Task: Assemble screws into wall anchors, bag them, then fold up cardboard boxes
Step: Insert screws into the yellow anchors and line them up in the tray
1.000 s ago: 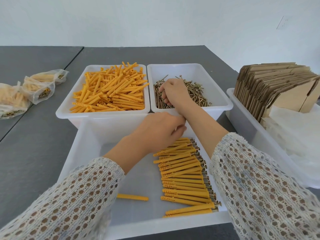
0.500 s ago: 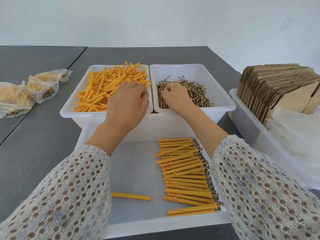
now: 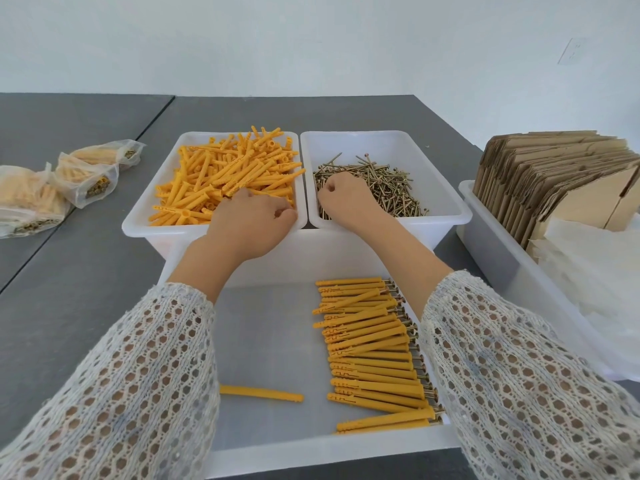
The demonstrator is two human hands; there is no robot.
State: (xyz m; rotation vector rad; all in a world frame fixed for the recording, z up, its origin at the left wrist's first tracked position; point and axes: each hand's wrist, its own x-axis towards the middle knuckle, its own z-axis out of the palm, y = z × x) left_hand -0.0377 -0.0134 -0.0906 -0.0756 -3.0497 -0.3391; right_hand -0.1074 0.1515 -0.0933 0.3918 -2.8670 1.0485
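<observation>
The person's left hand (image 3: 251,221) is reaching into the near right corner of the bin of anchors (image 3: 166,233), its fingers curled down among the loose orange wall anchors (image 3: 228,174); whether it is holding one cannot be told, since the fingertips are hidden. The right hand (image 3: 346,199) is lying on the near left part of the heap of screws (image 3: 388,188) in the screw bin (image 3: 446,199), fingers curled under in a loose fist; what they are pinching, if anything, cannot be made out. Both bins are sitting side by side, touching, on the grey table (image 3: 69,289).

In the near bin (image 3: 311,455), a row of assembled anchors (image 3: 370,351) is lying along the right side, screw heads pointing right, and a single anchor (image 3: 261,393) is lying apart to the left. White lace sleeves (image 3: 138,393) are covering both forearms.

At the far left, filled bags (image 3: 86,174) are resting on the table. At the right, a long bin (image 3: 498,258) is holding flat cardboard boxes (image 3: 540,174) standing on edge, with clear plastic bags (image 3: 595,271) just near of them.
</observation>
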